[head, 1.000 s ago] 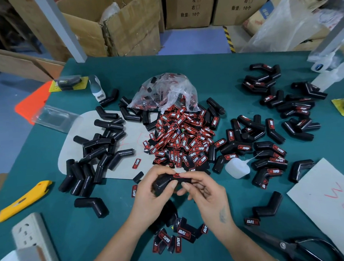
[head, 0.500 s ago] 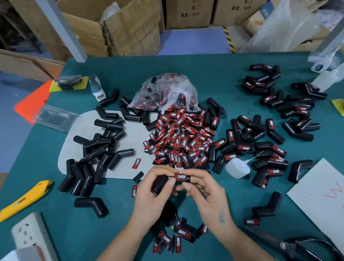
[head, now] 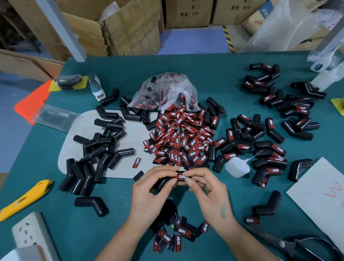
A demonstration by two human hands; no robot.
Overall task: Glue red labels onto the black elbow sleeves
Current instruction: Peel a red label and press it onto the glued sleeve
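My left hand (head: 150, 193) grips a black elbow sleeve (head: 163, 184) just above the green table's near middle. A red label (head: 180, 176) lies on top of that sleeve, and my right hand (head: 207, 188) pinches its right end between thumb and forefinger. A big heap of loose red labels (head: 179, 140) spills from a clear bag (head: 165, 90) behind my hands. Bare black sleeves (head: 96, 152) lie in a pile on the left. Sleeves with labels on them (head: 268, 155) lie on the right. A small white glue bottle (head: 236, 167) lies right of my hands.
A yellow utility knife (head: 25, 200) and a white power strip (head: 33, 237) sit near left. Black scissors (head: 288, 244) and a white sheet (head: 334, 197) lie near right. Several labelled pieces (head: 178, 235) lie under my wrists. Cardboard boxes (head: 121, 23) stand behind the table.
The sleeve has turned in my hands so the red label now faces up. My right fingers have shifted to the label's right end.
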